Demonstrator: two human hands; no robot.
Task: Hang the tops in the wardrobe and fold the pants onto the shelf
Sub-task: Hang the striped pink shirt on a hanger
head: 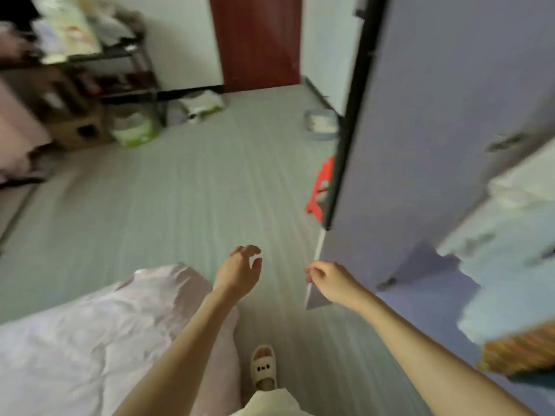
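Both hands hang over the floor (186,187), holding nothing: left hand (240,273) loosely spread, right hand (327,280) fingers lightly curled beside the wardrobe door (420,130). No garment clearly visible; bed (75,325) near left.

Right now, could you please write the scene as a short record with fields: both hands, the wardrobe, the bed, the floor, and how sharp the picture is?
left hand: over the floor, fingers loosely curled, holds nothing
right hand: at the edge of the wardrobe door; blur hides whether it grips it
wardrobe door: grey-blue, swung open on the right
bed: pale sheet, lower left
floor: grey; red stool behind the door, slipper on a foot
sharpness: blurred by motion
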